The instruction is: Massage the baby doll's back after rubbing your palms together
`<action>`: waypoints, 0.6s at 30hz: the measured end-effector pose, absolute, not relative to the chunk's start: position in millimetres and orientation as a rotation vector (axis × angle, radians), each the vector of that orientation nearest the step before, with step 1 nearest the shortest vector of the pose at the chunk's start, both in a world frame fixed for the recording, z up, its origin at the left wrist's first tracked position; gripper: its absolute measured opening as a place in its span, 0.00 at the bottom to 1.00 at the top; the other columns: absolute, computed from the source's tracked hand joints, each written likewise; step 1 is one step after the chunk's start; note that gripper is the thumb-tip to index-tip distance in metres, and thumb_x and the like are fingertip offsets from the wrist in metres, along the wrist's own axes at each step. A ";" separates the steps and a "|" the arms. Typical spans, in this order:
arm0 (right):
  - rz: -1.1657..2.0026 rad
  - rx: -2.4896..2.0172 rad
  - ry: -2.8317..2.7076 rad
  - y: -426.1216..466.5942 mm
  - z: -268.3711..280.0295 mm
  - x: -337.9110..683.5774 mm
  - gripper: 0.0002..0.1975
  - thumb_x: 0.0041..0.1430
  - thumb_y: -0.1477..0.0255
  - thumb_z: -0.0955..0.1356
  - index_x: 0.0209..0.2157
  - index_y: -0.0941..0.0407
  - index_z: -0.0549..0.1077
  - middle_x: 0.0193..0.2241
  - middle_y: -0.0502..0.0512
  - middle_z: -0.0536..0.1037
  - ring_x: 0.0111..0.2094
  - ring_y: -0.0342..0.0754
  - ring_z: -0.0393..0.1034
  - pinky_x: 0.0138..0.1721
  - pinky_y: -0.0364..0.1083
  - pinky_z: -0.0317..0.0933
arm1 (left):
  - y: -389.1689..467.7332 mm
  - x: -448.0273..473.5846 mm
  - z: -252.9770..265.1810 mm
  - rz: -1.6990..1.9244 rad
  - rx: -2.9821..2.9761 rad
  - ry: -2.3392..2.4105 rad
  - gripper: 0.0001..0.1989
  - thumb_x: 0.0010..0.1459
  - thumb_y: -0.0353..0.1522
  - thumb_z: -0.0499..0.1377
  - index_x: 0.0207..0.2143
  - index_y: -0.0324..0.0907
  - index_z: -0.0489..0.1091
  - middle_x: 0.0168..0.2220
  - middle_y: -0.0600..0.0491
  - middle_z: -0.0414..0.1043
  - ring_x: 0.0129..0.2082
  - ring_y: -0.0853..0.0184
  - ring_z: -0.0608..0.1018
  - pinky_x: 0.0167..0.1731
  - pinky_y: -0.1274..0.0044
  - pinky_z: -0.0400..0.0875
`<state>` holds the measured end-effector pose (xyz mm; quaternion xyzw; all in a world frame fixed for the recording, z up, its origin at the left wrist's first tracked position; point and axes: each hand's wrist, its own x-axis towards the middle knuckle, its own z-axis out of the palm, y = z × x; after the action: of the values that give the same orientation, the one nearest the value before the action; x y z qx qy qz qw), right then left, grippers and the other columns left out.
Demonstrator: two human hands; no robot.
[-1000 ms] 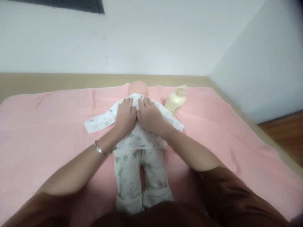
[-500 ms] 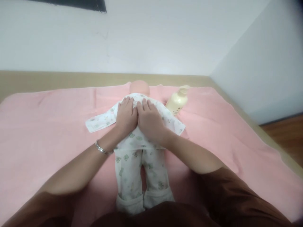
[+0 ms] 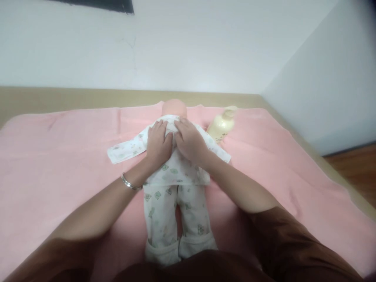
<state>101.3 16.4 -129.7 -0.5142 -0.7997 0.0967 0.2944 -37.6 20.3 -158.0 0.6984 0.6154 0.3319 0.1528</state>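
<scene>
head view: a pale surface (image 3: 117,95) carries a pink cloth (image 3: 64,176), visibly creased, so firm pressure could ruck it further. on its middle lies a doll (image 3: 179,174), head at the far end; face up or face down cannot be told. its printed shirt (image 3: 166,178) could bunch if the hands drag. the trousers (image 3: 161,219) run toward the near side. both the right hand (image 3: 192,143) and the left hand (image 3: 158,145) rest on the upper shirt, each grip slack, fingers apart, nothing visibly clamped; uneven weight could roll the doll sideways. just beyond one sleeve (image 3: 221,150) is a cream pump bottle (image 3: 221,126); a wide swing of the right hand could tip it. smallest, a silver bangle (image 3: 129,183) below the left hand might snag fabric.
</scene>
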 end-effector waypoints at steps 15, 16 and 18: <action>0.170 -1.576 -2.202 31.8 -138.5 106.1 0.27 0.71 0.67 0.56 0.63 0.68 0.64 0.65 0.72 0.66 0.67 0.64 0.57 0.69 0.64 0.51 | 9.7 -34.2 -145.1 0.996 2.133 1.738 0.25 0.62 0.32 0.47 0.58 0.35 0.69 0.62 0.42 0.69 0.65 0.55 0.69 0.69 0.58 0.61; 0.170 -1.621 -2.205 32.3 -137.0 106.7 0.28 0.71 0.65 0.57 0.64 0.68 0.63 0.65 0.73 0.65 0.67 0.65 0.57 0.68 0.64 0.51 | 12.0 -34.8 -144.7 0.974 2.123 1.737 0.26 0.62 0.33 0.47 0.59 0.34 0.68 0.63 0.41 0.68 0.65 0.54 0.68 0.69 0.58 0.61; 0.157 -1.701 -2.224 28.6 -133.5 105.8 0.29 0.71 0.64 0.57 0.64 0.70 0.62 0.65 0.75 0.64 0.68 0.66 0.57 0.68 0.63 0.52 | 19.0 -38.2 -144.1 0.928 2.083 1.745 0.26 0.62 0.34 0.47 0.59 0.33 0.67 0.62 0.40 0.68 0.63 0.53 0.69 0.68 0.57 0.62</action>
<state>105.8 28.6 -133.5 -0.5981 -0.7817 0.0552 0.1679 -38.2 19.0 -144.1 0.7189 0.6021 0.3202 0.1348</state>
